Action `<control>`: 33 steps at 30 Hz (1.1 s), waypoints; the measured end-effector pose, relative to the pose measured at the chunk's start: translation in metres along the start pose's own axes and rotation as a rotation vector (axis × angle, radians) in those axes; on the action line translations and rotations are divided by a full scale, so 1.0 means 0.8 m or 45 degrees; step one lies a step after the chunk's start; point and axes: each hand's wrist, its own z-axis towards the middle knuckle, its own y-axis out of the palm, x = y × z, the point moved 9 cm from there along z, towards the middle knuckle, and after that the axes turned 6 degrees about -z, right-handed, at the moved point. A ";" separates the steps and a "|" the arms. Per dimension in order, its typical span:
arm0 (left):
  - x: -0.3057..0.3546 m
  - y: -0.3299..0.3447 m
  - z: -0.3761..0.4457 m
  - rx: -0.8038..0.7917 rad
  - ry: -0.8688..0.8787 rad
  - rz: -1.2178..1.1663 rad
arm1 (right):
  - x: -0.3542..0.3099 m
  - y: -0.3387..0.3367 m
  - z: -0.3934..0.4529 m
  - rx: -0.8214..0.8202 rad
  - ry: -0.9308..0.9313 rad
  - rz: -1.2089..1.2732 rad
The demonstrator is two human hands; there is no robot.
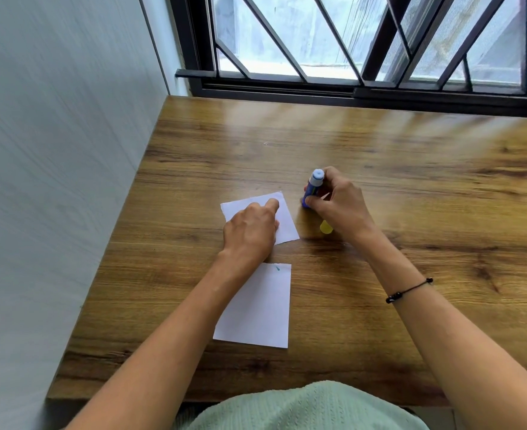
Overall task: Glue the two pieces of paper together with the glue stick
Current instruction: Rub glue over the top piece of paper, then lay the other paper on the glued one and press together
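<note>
Two white pieces of paper lie on the wooden table. The far paper [287, 221] is a small tilted sheet, and my left hand [251, 232] rests flat on it with a finger stretched toward its far corner. The near paper [257, 308] lies closer to me, partly under my left forearm, with a small green mark near its top edge. My right hand [333, 203] grips a blue glue stick [311, 189] just right of the far paper, its pale uncapped tip pointing up and away. A yellow cap [326, 227] lies on the table under my right wrist.
The wooden table [411, 187] runs to a white wall [54, 150] on the left and a barred window [349, 41] at the back. A black cord bracelet [408, 290] sits on my right forearm. My pale green top [302, 408] shows at the bottom edge.
</note>
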 end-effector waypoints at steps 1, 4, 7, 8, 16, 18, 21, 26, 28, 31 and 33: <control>0.000 0.000 0.000 -0.002 0.001 0.000 | 0.000 0.000 0.000 -0.003 -0.003 -0.010; -0.001 0.000 0.001 -0.006 -0.005 -0.007 | -0.003 -0.001 0.001 -0.006 -0.016 -0.024; -0.002 0.000 0.001 -0.007 -0.014 -0.018 | -0.004 -0.003 0.001 -0.024 -0.001 -0.039; -0.002 0.000 0.001 -0.009 -0.017 -0.022 | -0.004 -0.003 0.001 -0.035 0.008 -0.036; -0.003 -0.001 0.000 -0.043 -0.020 -0.039 | -0.014 -0.053 -0.038 0.257 0.017 -0.107; -0.002 0.000 -0.001 -0.044 -0.023 -0.043 | -0.025 -0.053 -0.063 0.306 -0.028 -0.164; 0.000 -0.002 -0.001 -0.033 -0.013 -0.032 | -0.045 -0.004 -0.094 0.025 -0.141 -0.244; 0.000 -0.001 -0.002 -0.027 0.016 -0.039 | -0.054 0.064 -0.120 -0.204 -0.238 -0.547; -0.001 0.000 -0.003 -0.018 0.021 -0.042 | -0.056 0.073 -0.122 -0.227 -0.234 -0.630; -0.001 0.000 -0.002 -0.003 0.030 -0.041 | -0.059 0.083 -0.124 -0.276 -0.213 -0.690; -0.001 0.000 -0.001 0.004 0.035 -0.036 | -0.061 0.086 -0.124 -0.313 -0.187 -0.708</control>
